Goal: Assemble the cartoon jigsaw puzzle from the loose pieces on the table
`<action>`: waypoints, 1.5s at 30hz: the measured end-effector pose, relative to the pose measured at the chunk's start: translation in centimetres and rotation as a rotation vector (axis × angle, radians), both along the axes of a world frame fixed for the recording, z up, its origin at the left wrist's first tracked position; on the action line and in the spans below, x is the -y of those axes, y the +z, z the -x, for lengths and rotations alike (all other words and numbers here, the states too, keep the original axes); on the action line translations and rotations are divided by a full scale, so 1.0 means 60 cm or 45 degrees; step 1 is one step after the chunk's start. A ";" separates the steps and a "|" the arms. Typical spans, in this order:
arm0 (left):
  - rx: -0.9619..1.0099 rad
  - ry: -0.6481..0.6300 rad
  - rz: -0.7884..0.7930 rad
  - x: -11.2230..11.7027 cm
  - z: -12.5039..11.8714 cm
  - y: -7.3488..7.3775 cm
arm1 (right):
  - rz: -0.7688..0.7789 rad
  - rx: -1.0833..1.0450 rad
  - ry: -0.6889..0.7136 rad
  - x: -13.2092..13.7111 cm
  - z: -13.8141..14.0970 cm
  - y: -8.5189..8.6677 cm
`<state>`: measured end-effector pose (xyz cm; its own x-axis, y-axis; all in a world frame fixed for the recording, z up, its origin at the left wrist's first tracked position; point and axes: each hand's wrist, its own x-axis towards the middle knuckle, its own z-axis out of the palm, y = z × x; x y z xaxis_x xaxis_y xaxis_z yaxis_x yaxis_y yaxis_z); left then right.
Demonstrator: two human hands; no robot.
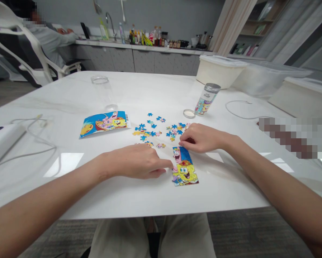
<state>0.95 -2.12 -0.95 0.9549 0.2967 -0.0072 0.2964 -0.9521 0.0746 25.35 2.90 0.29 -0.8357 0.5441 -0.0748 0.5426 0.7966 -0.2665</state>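
A partly joined cartoon puzzle block [184, 167] lies on the white table [139, 195] in front of me. My left hand [139, 161] rests beside it, index finger stretched out and touching the block's left edge, the other fingers curled. My right hand [201, 137] sits at the block's top edge, fingers bent down in a pinch on something I cannot make out. Several loose blue and yellow puzzle pieces [152, 129] are scattered just beyond both hands.
A printed reference picture [104, 123] lies to the left. An open clear tube [104, 91], a puzzle tube [206, 99] with a round lid [189, 113] beside it, cables, a white device [2, 138] and plastic tubs [220, 70] stand around. A person sits at the far counter.
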 end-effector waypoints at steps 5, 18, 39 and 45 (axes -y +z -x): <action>-0.012 0.013 -0.009 0.000 0.000 0.001 | 0.004 0.040 0.007 0.002 0.001 0.000; -0.015 -0.031 -0.055 0.002 -0.002 0.001 | 0.076 0.127 -0.037 0.011 0.009 0.011; -0.016 -0.026 -0.059 0.002 -0.003 0.002 | 0.303 0.237 -0.123 0.009 0.006 0.014; -0.005 -0.026 -0.060 0.002 -0.003 0.003 | 0.331 0.237 -0.117 0.007 0.004 0.014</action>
